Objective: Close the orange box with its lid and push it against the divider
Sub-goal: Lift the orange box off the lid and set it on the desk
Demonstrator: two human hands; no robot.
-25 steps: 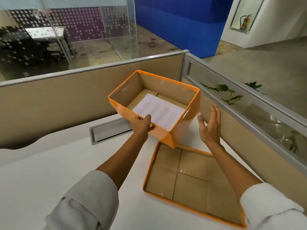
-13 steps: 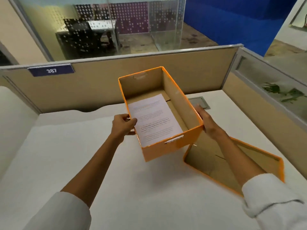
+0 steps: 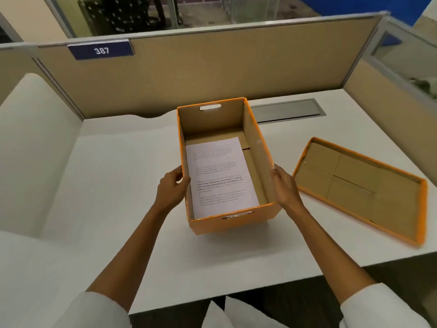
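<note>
The orange box (image 3: 233,222) stands open on the white desk (image 3: 113,185), its long axis pointing at the back divider (image 3: 212,69). A printed sheet of paper (image 3: 220,176) lies inside it. My left hand (image 3: 171,189) grips the box's left wall, thumb over the rim. My right hand (image 3: 285,187) holds the right wall. The orange lid (image 3: 359,188) lies upside down on the desk to the right of the box, brown inside showing, apart from both hands. A gap of bare desk separates the box from the back divider.
A grey cable hatch (image 3: 287,111) is set into the desk behind the box's right corner. A side divider (image 3: 387,102) with a glass upper part bounds the desk on the right. A blue "387" sign (image 3: 101,51) is fixed on the back divider. The desk's front edge runs below the lid.
The box has swung round from the right corner to the desk's middle and come down onto the surface. My right hand went from open beside it to holding its right wall.
</note>
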